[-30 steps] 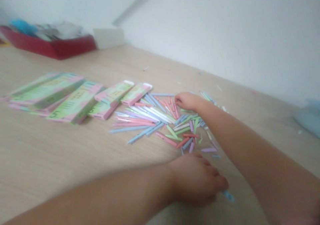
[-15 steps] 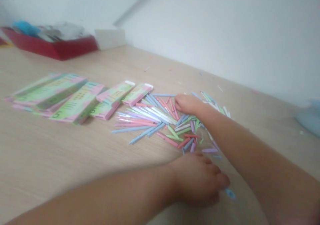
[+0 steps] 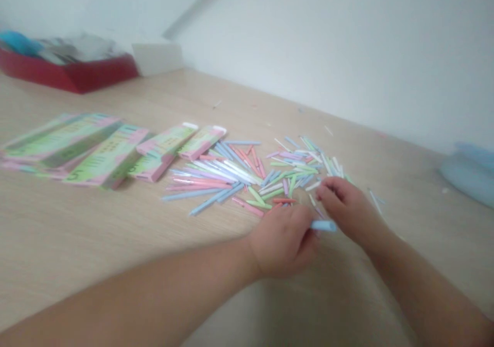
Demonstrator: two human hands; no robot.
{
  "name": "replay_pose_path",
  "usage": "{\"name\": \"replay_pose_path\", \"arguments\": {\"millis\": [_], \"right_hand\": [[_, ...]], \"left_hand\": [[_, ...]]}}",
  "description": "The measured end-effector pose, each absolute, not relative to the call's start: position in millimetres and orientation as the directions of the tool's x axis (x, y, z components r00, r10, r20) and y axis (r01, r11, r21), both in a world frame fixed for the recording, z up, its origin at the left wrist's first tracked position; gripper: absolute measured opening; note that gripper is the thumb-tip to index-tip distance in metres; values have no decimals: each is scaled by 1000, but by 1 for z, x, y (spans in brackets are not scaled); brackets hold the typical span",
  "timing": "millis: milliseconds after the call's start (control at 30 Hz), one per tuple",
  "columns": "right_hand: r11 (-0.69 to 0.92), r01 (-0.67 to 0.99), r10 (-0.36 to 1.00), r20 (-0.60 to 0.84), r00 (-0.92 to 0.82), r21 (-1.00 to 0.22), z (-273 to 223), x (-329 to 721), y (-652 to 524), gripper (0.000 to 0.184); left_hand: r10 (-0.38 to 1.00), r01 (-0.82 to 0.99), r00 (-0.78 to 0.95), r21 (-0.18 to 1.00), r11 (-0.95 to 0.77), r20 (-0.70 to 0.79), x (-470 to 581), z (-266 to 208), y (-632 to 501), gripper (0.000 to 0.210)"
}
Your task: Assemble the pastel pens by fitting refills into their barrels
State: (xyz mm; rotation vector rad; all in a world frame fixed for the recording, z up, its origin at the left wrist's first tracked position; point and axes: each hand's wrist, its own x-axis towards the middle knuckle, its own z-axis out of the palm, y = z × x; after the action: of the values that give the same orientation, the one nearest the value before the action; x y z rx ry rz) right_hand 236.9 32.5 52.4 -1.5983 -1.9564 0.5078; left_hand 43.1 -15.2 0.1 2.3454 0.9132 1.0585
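Note:
My left hand (image 3: 287, 240) is closed around a light-blue pen barrel (image 3: 324, 226), whose end sticks out to the right past the thumb. Just right of it, my right hand (image 3: 349, 208) has its fingers curled into a pinch. Whatever is between those fingertips is hidden. Beyond both hands lies a loose spread of short pastel pen pieces (image 3: 285, 175) in green, white, purple, red and blue. To its left, longer pink, white and blue pen barrels (image 3: 210, 185) lie fanned out. Blur softens the small details.
Several pink-and-green printed boxes (image 3: 106, 154) lie overlapping at the left. A red tray (image 3: 77, 77) full of items stands at the back left, beside a white box (image 3: 157, 59). At the right is a pale-blue object (image 3: 469, 175). Behind the wooden table rises a white wall (image 3: 328, 43).
My right hand has come back from the far side of the pile toward my left hand. The left hand has risen slightly and turned, still with the blue barrel. The view has shifted slightly right.

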Motion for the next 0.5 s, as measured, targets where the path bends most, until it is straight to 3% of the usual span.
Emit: {"name": "replay_pose_path", "arguments": {"millis": [100,167,300,500], "right_hand": [[-163,419,978,-202,-50,-893,28,256,-20,36],[-317,262,936,-345,-67,-912,9,262,-46,42],[-372,251,899,-414,-144,-894,-11,263,-67,43],[-302,342,890,-391,-232,-890,4,256,-65,39]], "left_hand": [[700,328,507,639,-696,503,43,0,-12,25],[665,296,584,641,-708,466,43,-1,-11,28],[569,251,725,621,-743,388,40,-1,-10,28],[529,181,746,641,-746,405,35,-2,-8,29]]}}
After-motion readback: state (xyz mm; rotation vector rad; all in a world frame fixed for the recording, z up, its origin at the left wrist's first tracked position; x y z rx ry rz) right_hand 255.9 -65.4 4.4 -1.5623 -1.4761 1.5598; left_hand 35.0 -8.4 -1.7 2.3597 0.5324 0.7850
